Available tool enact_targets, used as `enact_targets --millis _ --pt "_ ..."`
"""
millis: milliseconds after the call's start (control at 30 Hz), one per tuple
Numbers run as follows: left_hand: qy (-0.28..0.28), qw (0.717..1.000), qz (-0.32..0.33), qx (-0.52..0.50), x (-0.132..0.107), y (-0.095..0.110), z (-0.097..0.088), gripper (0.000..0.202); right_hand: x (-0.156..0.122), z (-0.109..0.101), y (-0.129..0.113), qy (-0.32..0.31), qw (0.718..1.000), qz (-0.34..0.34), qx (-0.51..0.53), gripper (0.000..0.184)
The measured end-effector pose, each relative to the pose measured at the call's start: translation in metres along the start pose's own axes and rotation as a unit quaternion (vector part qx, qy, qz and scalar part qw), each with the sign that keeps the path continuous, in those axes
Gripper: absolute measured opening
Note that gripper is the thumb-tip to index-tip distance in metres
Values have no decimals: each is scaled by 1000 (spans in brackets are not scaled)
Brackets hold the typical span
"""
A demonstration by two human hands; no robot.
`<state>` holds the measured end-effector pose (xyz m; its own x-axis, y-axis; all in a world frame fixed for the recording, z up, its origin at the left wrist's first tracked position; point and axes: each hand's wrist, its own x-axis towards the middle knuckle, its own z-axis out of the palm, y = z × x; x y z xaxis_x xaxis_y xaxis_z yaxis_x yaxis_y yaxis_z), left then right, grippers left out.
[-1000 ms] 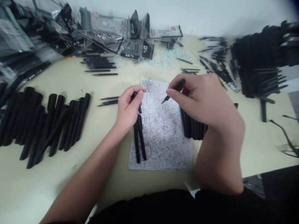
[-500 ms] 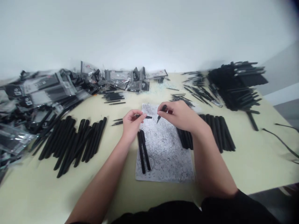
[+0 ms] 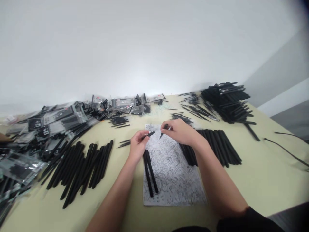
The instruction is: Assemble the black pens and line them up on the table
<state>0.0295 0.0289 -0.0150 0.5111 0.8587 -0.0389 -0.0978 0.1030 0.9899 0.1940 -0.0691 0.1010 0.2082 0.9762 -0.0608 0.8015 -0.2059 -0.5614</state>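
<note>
My left hand pinches a short, dark pen piece that slants up to the right; its rear part is hidden by the fingers. Across from it, my right hand is closed on a black pen, its narrow tip pointing down and left over the paper. The two held pieces are apart. Beneath both hands lies a sheet of paper covered in dark scribbles. Two black pen barrels or capped pens rest on its left side, below my left hand.
Black pens lie in rows at left, with more under and beside my right forearm. Clear packets heap at the back left. Thin refills lie behind the paper. A dark pen pile sits back right, near cables.
The camera has tilted up, so everything sits lower in view. The piece in my left hand now slants upward rather than lying level. Both hands keep their grip.
</note>
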Motion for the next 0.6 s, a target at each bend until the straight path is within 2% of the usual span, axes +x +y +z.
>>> enact_targets --millis 233,400,500,600 --pt "-17 996 31 77 1 -7 0 17 -2 -9 12 9 999 8 30 18" --pt "-35 984 80 155 -3 -10 1 21 0 -7 16 17 999 24 15 11" --pt "-38 980 92 174 -4 -9 2 22 -3 -8 11 2 998 46 -41 8" --pt "-37 979 90 179 -5 -8 2 21 -7 -10 5 -25 984 111 -136 11"
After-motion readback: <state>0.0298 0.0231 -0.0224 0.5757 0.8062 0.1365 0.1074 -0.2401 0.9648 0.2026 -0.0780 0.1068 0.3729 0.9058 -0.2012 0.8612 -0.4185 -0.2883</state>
